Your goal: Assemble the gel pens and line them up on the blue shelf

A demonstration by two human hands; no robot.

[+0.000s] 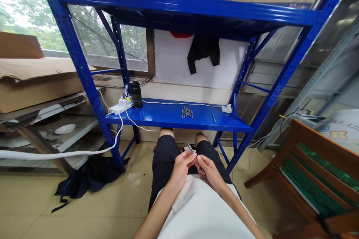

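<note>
Above my lap, my left hand [183,164] is closed around a slim, grey, pen-like thing [190,148] whose narrow end points up and away from me. My right hand [206,168] meets it at the fingertips, thumb and fingers pinched together; what they grip, if anything, is too small to make out. On the blue shelf [168,120] in front of my knees lies a cluster of several short pen-like pieces [187,112], dark with blue bits. One blue piece [213,117] lies apart, to the right of them.
A black bottle [136,95] and a white power strip [120,107] with cables stand at the shelf's left end; crumpled white plastic [226,108] lies at its right. An upper shelf [179,5] carries boxes and red bags. A wooden chair [311,164] is at my right.
</note>
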